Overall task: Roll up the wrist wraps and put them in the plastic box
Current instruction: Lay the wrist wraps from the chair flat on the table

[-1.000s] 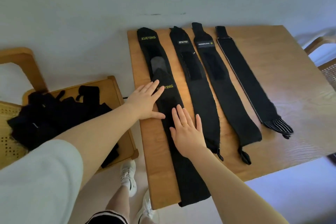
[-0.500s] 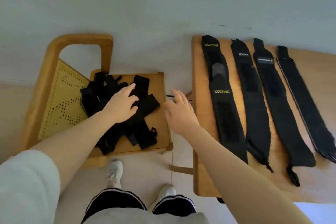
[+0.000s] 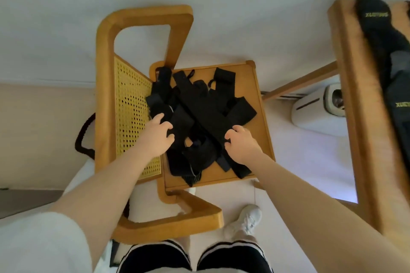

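A tangled pile of black wrist wraps (image 3: pixel 199 113) lies on the wooden seat of a chair (image 3: pixel 255 99). My left hand (image 3: pixel 156 136) grips a wrap at the pile's left side, fingers curled into the fabric. My right hand (image 3: pixel 240 143) grips a wrap at the pile's right side, fingers curled over its edge. At the far right a black wrap marked XUEYING (image 3: pixel 381 35) lies flat on the wooden table (image 3: pixel 348 86). No plastic box is in view.
The chair has a cane back (image 3: pixel 131 117) and a curved wooden frame (image 3: pixel 144 17). A white appliance (image 3: pixel 319 111) stands on the floor under the table. My legs and a white shoe (image 3: pixel 246 219) are below.
The view swung left from the table to the chair. My left hand moved onto the pile first; my right hand left the table wraps and now grips a wrap in the pile too.
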`<state>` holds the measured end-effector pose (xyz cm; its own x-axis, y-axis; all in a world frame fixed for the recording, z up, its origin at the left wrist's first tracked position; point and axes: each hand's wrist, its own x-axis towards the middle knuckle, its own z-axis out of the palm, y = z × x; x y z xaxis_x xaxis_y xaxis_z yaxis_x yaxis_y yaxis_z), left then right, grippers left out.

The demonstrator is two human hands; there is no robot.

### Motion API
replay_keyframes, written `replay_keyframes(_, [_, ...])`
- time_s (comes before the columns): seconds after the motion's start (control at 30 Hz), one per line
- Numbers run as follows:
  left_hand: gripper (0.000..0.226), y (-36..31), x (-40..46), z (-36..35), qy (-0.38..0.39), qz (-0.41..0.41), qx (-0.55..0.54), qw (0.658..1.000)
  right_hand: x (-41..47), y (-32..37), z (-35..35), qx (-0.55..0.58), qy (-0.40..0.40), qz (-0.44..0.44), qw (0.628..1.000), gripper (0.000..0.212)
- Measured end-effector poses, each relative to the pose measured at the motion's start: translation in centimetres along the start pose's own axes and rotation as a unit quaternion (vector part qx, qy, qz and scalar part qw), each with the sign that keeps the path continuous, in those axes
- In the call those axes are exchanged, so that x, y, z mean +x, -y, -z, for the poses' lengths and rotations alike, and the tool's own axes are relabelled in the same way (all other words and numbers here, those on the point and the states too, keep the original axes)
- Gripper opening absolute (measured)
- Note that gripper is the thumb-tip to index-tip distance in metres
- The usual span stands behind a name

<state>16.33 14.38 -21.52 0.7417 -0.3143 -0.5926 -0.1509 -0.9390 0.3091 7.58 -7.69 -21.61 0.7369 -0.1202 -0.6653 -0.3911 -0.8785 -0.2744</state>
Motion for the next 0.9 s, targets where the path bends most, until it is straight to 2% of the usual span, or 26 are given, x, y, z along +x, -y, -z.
replay_keyframes(0.17, [0.039,1.0,3.6,-3.0,0.036,-0.011,-0.03,0.999,5.2,-0.4,-4.5,0.076,-0.001,-0.109,0.991,0.058])
replay_keyframes(0.3, [0.039,0.7,4.9,-4.3,0.03,-0.013,-0.077,0.997,7.4,-1.0,-5.9,0.099,-0.083,-0.159,0.979,0.074])
replay_keyframes(0.33, [0.039,0.6,5.0,-4.6,0.031,-0.016,-0.085,0.996,7.8,-1.2,-6.0,0.096,-0.11,-0.169,0.975,0.073])
replay_keyframes(0.4, [0.039,0.5,5.0,-4.8,0.038,-0.026,-0.102,0.994,8.0,-1.1,-5.6,0.115,-0.152,-0.174,0.966,0.058])
replay_keyframes(0.47, [0.04,0.2,4.8,-4.5,0.041,-0.036,-0.119,0.991,7.7,-0.4,-4.6,0.229,-0.164,-0.156,0.947,0.04])
replay_keyframes(0.53, [0.044,-0.4,4.3,-3.6,0.034,-0.048,-0.141,0.988,6.7,0.9,-2.7,0.366,-0.154,-0.112,0.911,0.029])
replay_keyframes(0.63, [0.048,-1.7,3.5,-1.2,0.034,-0.029,-0.244,0.969,4.7,3.2,1.2,0.437,-0.157,-0.02,0.885,0.016])
replay_keyframes(0.7, [0.047,-3.0,3.1,0.7,0.047,0.016,-0.361,0.931,2.8,4.5,4.0,0.468,-0.16,0.036,0.868,0.011])
replay_keyframes(0.8, [0.049,-4.9,1.9,4.0,0.067,0.106,-0.572,0.811,-0.7,5.8,8.0,0.527,-0.152,0.091,0.831,0.014])
replay_keyframes(0.9, [0.05,-6.1,0.1,6.8,0.076,0.108,-0.704,0.698,-4.0,6.2,10.9,0.548,-0.127,0.136,0.815,0.015])
